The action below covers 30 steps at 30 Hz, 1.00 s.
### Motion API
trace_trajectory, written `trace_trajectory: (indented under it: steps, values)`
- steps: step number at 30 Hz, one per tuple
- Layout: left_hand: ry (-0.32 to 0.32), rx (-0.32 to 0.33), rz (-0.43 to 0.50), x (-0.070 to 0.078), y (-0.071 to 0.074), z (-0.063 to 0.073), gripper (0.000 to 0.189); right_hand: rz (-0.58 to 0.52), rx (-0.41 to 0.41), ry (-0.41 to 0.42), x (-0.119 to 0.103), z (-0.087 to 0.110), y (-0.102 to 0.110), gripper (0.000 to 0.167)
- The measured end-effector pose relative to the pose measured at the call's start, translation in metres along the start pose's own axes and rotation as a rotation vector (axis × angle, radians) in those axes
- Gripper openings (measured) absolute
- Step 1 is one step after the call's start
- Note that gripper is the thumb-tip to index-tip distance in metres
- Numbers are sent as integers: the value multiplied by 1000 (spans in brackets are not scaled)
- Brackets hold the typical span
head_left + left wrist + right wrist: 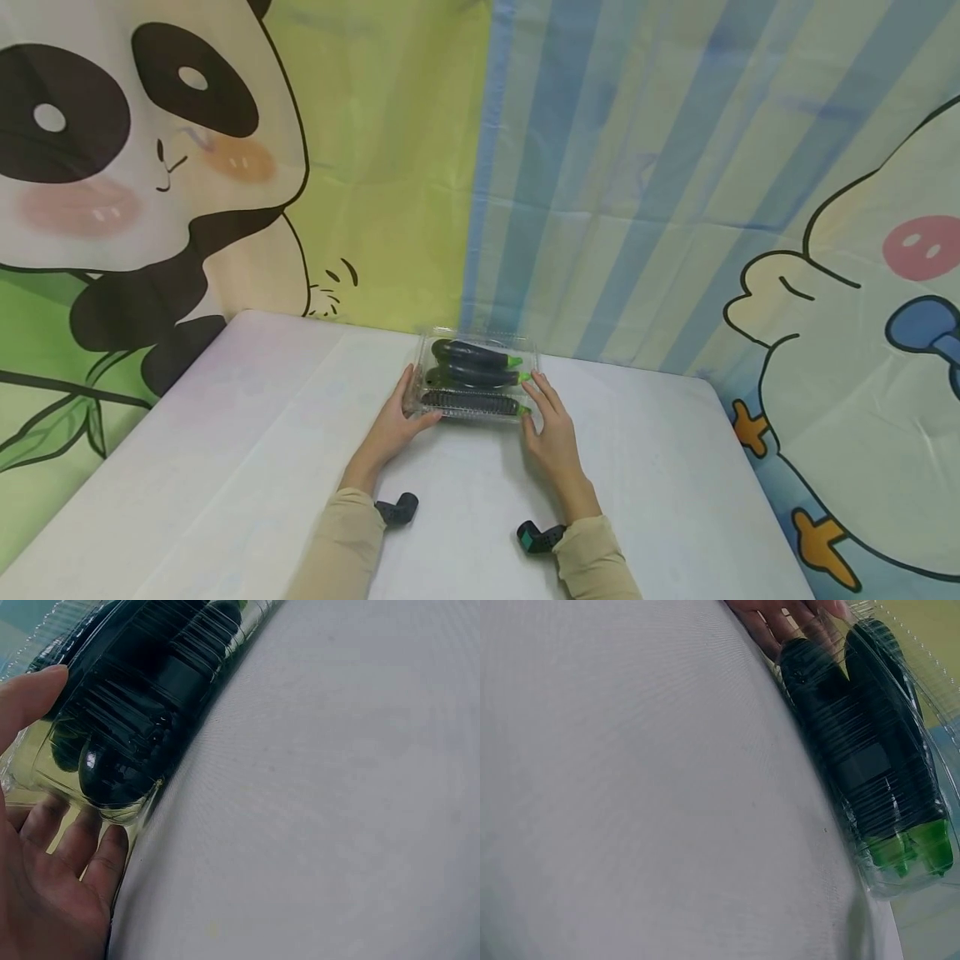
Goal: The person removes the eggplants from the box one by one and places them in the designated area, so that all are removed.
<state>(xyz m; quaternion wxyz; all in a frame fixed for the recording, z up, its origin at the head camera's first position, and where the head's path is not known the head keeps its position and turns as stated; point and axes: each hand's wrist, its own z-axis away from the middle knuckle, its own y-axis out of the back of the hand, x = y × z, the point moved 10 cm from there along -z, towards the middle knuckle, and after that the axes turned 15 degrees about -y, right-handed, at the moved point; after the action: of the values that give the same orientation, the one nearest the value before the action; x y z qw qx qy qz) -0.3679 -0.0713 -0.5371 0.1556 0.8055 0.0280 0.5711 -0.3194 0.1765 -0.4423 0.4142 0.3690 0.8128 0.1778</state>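
Note:
A clear plastic clamshell box (414, 407) with dark eggplants (474, 357) inside is at the back middle of the white table. Their green stem ends point right, and ribbed plastic covers the nearest one. My left hand (386, 427) grips the left end of the box. In the left wrist view its thumb (46, 688) lies over the top edge and its fingers (75, 838) bear on the end wall. On the right end, my right hand (555, 435) holds the box, thumb at the front corner and fingers along the side. The right wrist view shows the left hand's fingers (780, 622) at the far end.
The white table (247, 467) spreads around the box and ends close behind it. Behind hangs a cloth backdrop (390, 167) with a panda and a white cartoon figure. Dark wrist devices (401, 508) sit on both sleeves.

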Motion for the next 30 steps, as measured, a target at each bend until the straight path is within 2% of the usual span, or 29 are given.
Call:
trace_trajectory:
  steps: [6, 14, 18, 24, 30]
  values:
    - [-9, 4, 6, 4, 1, 0, 106, -8, 26, -13, 0, 0, 3, 58]
    - [-10, -12, 14, 6, 1, -1, 105, 39, 176, -224, 15, 7, 18, 53]
    - [-12, -2, 4, 7, 4, -1, 104, 42, 207, -286, 18, 10, 20, 50]
    - [-15, -6, 5, 7, 4, 0, 104, 74, 251, -237, 13, 15, 23, 38]
    - [-14, 3, 15, 6, 2, -1, 104, 37, 305, -163, 10, 21, 28, 29]
